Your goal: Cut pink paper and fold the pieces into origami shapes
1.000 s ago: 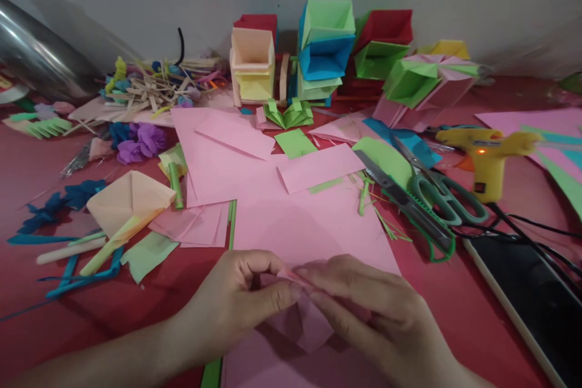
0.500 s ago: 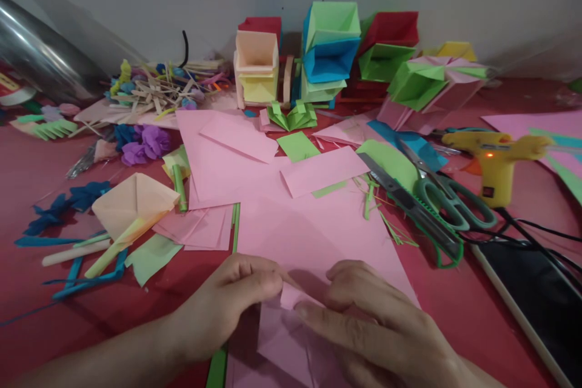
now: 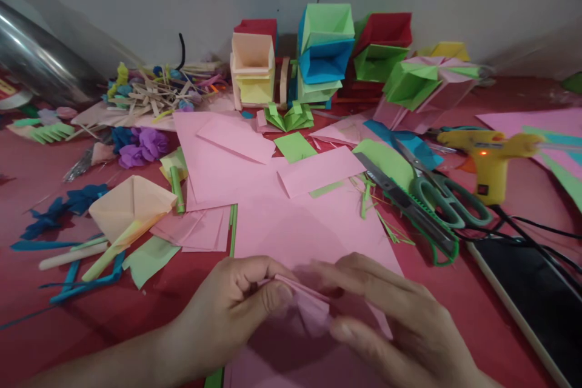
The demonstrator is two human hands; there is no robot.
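A small folded piece of pink paper (image 3: pixel 310 309) is pinched between the thumb and fingers of my left hand (image 3: pixel 245 300), at the bottom middle of the head view. My right hand (image 3: pixel 391 315) is at the paper's right side, thumb and fingers spread apart around its edge. The right thumb tip is at or very near the paper; I cannot tell whether it touches. Under both hands lies a large pink sheet (image 3: pixel 273 236) on the red table (image 3: pixel 173 339).
Scissors (image 3: pixel 450 200), a utility knife (image 3: pixel 413 212), a yellow glue gun (image 3: pixel 491 160) with cables and a phone (image 3: pixel 527 297) lie at right. Folded paper boxes (image 3: pixel 325 42) stand along the wall. Paper scraps, blue strips and purple paper flowers (image 3: pixel 145 147) lie at left.
The folded pink paper has been lifted and tilted up off the sheet in my left hand. My right fingers have moved off its fold and spread apart. The view has shifted slightly.
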